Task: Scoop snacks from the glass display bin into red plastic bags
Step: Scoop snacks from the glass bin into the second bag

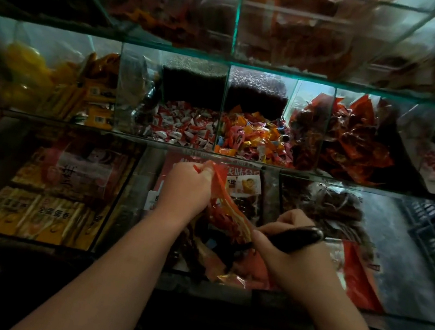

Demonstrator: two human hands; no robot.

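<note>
The right hand (291, 258) curls its fingers round a black scoop (297, 237). The left hand (185, 188) pinches the red bag (226, 216) over the glass bin (269, 198)

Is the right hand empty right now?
No, the right hand grips the handle of a black scoop, while the left hand holds the red bag.

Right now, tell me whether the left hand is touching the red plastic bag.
Touching. The head view shows the left hand pinching the top edge of the red plastic bag, with the plastic bunched in its curled fingers.
</note>
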